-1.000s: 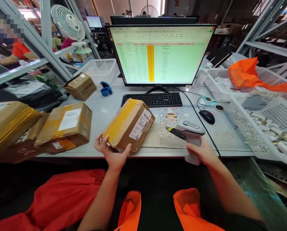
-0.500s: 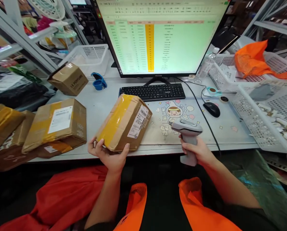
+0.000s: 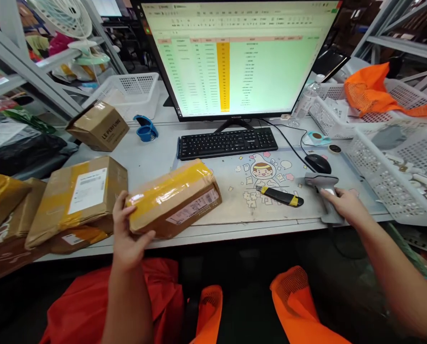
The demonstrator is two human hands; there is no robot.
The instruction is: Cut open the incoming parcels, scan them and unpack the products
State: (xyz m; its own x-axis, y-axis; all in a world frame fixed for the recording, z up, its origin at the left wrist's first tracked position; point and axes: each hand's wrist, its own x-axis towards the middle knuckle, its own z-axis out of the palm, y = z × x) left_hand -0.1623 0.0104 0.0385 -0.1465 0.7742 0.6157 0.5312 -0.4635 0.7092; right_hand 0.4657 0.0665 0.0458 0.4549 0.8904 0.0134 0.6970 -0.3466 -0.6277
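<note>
My left hand (image 3: pixel 129 239) grips the left end of a cardboard box (image 3: pixel 173 200) at the desk's front edge. Yellow tape runs along its top, and a white shipping label (image 3: pixel 192 206) shows on its front side. My right hand (image 3: pixel 345 206) has its fingers around the handle of a grey barcode scanner (image 3: pixel 321 180), at the right part of the mat. Between the two hands lies a black and yellow utility knife (image 3: pixel 279 196) on the printed desk mat (image 3: pixel 231 215).
Taped cartons (image 3: pixel 87 191) crowd the left side, with a smaller box (image 3: pixel 98 126) behind. A monitor (image 3: pixel 235 71), keyboard (image 3: pixel 227 142) and mouse (image 3: pixel 318 163) stand at the back. White plastic baskets (image 3: pixel 385 177) line the right side; a blue round object (image 3: pixel 146 130) sits left of the keyboard.
My right hand has moved right with the scanner, exposing the utility knife on the mat. The box has turned and come down lower and left, its label now facing forward.
</note>
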